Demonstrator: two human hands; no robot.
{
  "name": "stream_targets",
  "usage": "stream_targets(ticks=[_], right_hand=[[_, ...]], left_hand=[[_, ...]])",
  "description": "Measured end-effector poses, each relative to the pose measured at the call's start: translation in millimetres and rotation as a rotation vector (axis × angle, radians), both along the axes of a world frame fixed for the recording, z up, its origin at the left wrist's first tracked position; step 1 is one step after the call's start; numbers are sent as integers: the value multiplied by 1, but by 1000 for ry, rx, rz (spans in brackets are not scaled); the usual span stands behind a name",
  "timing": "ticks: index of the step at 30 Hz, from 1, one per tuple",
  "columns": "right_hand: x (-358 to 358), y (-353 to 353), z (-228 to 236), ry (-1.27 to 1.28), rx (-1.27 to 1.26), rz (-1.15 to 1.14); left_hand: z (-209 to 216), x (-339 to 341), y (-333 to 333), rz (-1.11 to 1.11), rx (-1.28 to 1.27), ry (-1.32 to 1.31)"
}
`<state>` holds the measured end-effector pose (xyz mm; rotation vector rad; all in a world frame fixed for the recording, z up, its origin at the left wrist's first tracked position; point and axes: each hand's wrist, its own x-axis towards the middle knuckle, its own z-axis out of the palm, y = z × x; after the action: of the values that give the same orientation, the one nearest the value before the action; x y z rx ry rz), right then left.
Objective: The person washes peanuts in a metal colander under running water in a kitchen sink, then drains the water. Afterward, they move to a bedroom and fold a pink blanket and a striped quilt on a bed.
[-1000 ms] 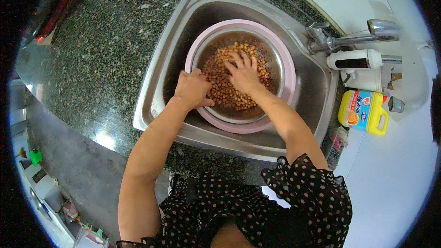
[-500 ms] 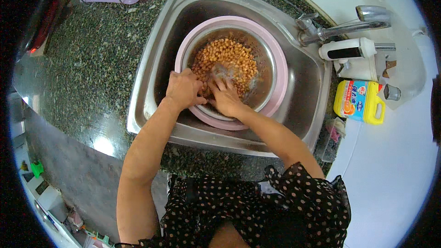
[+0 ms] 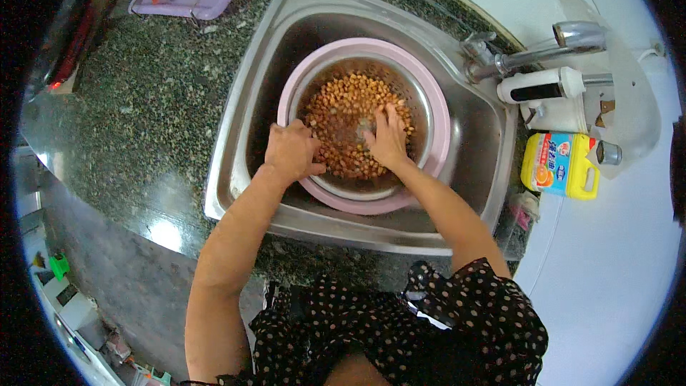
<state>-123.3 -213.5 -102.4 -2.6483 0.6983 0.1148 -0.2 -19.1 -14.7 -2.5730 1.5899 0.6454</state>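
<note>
A steel bowl [image 3: 426, 109] sits inside a pink plastic basin [image 3: 441, 132] in the steel sink. Small tan, rounded pieces, perhaps peanuts or beans [image 3: 346, 93], fill its bottom, with water over part of them. My left hand [image 3: 291, 151] is closed on the bowl's near-left rim, the thumb inside and the other fingers partly hidden. Inside the bowl, my right hand [image 3: 387, 137] lies at the right of the pieces, palm down. Its fingers are apart and their tips dip among the pieces; no grip on anything shows.
The sink's [image 3: 218, 164] raised edge surrounds the basin. A chrome faucet [image 3: 529, 58] rises at the right rear, beside a white cylindrical device [image 3: 541, 86]. A yellow bottle [image 3: 561, 164] stands on the right. Dark speckled counter [image 3: 157, 107] stretches left, with a purple tray and wire rack [image 3: 207, 1] behind.
My right hand has swept from the bowl's near middle to its right side, and the pieces are spread differently. My left hand stays at the rim. The whole view has shifted slightly.
</note>
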Motion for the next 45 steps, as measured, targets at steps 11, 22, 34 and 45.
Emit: stream_targets(ticks=[11, 22, 34, 45], right_hand=[[-35, 7, 52, -215, 103, 408], [-65, -26, 79, -58, -220, -147], [-45, -21, 56, -30, -405, -143], [-37, -91, 85, 45, 186, -356]], left_hand=[[-6, -3, 2, 33, -101, -8], [-10, -5, 6, 249, -566, -62], [6, -29, 8, 730, -438, -57], [-17, -14, 7, 874, -610, 16]])
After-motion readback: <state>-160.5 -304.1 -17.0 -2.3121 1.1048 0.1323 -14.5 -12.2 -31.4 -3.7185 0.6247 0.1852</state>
